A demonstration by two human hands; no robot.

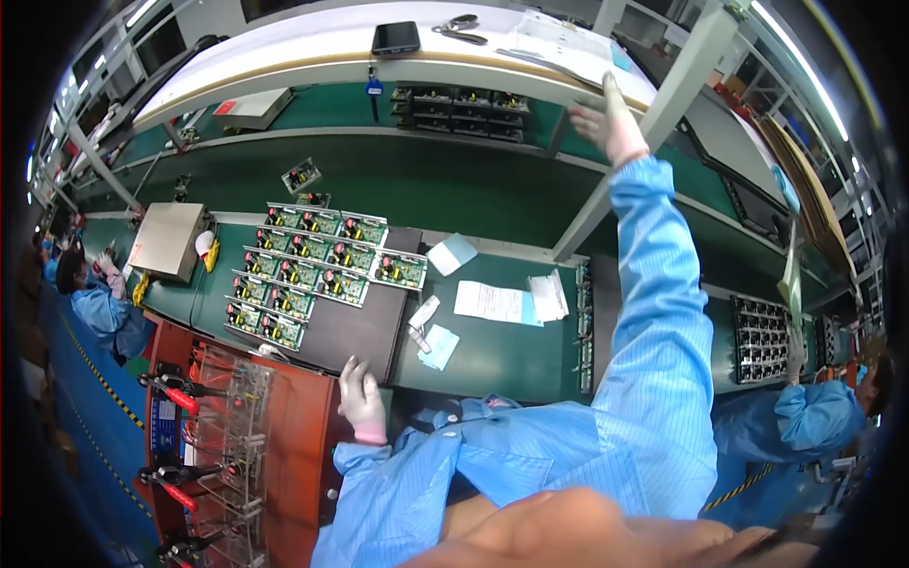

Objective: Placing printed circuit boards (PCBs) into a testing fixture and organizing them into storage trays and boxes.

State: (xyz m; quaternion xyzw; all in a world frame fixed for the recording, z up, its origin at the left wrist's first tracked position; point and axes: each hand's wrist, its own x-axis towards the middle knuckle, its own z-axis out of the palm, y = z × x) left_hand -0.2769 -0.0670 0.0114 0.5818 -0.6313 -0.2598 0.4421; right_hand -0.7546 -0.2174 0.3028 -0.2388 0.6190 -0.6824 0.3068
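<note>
My left hand (362,401), in a white glove, is at the table's front edge beside a black tray (350,331). Its fingers are loosely apart and nothing shows in them. Rows of green circuit boards (317,251) with metal side strips cover most of the tray. My right arm stretches up to the raised shelf, where my gloved right hand (611,121) is at the front edge with its fingers spread. It is close to the end of a long thin strip (549,66) and a clear plastic sheet (563,38); I see nothing held.
On the shelf lie a phone (396,38) and scissors-like tools (461,28). Printed papers (494,301) lie on the green table (492,364). A metal box (169,241) stands left, above a red cabinet (298,445) with clamps. A shelf post (606,204) rises near my right arm. Co-workers (819,417) sit at both sides.
</note>
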